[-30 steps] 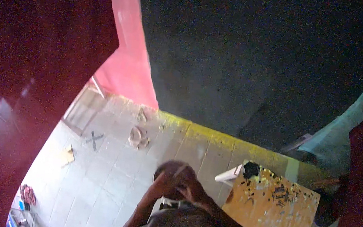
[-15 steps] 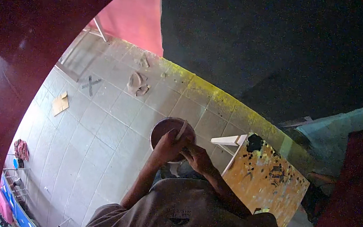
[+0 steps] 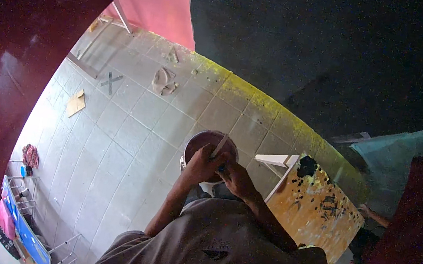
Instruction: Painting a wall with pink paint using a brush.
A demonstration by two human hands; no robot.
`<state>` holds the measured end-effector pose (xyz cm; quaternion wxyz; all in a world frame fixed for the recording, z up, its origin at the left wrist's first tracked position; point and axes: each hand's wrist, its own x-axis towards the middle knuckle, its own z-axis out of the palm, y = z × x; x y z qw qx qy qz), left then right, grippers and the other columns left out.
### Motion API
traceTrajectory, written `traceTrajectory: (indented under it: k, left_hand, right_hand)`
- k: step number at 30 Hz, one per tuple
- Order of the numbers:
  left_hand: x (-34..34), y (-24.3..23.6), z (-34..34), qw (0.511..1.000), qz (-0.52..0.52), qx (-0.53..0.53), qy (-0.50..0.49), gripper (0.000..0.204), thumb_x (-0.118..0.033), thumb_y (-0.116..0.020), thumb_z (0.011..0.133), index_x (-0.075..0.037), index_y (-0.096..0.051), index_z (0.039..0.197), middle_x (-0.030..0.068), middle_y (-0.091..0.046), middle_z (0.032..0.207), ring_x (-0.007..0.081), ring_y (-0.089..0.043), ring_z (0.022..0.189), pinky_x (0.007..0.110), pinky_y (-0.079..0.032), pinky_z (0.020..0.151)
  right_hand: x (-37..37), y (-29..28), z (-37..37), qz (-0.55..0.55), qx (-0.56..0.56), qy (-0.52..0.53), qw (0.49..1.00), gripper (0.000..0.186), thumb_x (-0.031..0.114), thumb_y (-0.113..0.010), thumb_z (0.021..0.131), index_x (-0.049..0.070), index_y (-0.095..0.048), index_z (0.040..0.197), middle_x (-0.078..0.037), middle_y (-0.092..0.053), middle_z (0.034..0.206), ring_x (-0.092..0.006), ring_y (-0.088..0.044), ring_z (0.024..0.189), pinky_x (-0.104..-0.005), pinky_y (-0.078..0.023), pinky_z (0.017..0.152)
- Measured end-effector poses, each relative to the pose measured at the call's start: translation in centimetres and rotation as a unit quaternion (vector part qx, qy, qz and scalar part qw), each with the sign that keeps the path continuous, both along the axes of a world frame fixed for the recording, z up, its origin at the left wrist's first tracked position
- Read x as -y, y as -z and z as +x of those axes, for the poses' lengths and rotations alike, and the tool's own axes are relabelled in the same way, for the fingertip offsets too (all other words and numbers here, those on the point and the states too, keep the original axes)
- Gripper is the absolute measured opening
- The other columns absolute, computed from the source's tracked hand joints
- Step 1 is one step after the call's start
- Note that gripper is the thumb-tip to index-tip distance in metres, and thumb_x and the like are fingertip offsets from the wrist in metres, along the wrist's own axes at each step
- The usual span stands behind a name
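Dark expanse [image 3: 314, 32] fills the upper right of your view, its foot running along a yellow-spattered edge of floor. Below it, grey tiled floor [image 3: 134, 137], wide and bright toward the left. Your dark shirt [image 3: 171, 257] takes the lower middle. To your right, an orange-brown tabletop [image 3: 313, 218], spotted black and pale. Upper left, a pink panel [image 3: 164, 10]; lower left, a metal rack with a blue strip [image 3: 37, 237]. Bucket [image 3: 195, 143], dark reddish inside, sits in front of you, left of the table and apart from it. Your left hand [image 3: 201, 165] is over the bucket, fingers closed around a pale stick. Your right hand [image 3: 237, 180] is just beside it, at the bucket's near right side; its fingers are bent, but you can't tell whether they grip anything. On the floor beyond: beige cloth [image 3: 163, 80], then folded cardboard [image 3: 76, 103]. Smallest, the stick [image 3: 222, 143] itself, tilted, its upper end showing above your left fist.
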<state>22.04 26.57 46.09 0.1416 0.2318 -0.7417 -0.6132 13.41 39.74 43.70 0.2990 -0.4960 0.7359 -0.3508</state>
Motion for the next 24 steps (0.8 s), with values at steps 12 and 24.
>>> traceTrajectory:
  k: [12,24]
  left_hand:
    - [0.6,5.0,-3.7,0.996,-0.065,-0.026,0.058,0.021,-0.017,-0.053,0.081,0.001,-0.056,0.091,0.0155,-0.060,0.086,0.0231,-0.058,0.079,0.034,-0.044,0.068]
    - [1.9,3.0,-5.7,0.982,-0.112,-0.057,0.144,0.023,-0.010,-0.047,0.084,-0.002,-0.053,0.105,0.0128,-0.057,0.093,0.0230,-0.053,0.092,0.031,-0.040,0.080]
  right_hand:
    - [-1.1,6.4,-2.8,-0.105,-0.072,0.060,0.990,0.031,0.012,-0.065,0.072,0.006,-0.048,0.097,-0.014,-0.056,0.086,-0.0308,-0.056,0.078,-0.0365,-0.046,0.069]
    - [-1.6,3.0,-4.4,-0.113,-0.059,0.177,0.976,0.029,0.012,-0.069,0.068,0.006,-0.051,0.090,-0.012,-0.057,0.084,-0.0268,-0.058,0.077,-0.0336,-0.046,0.066]
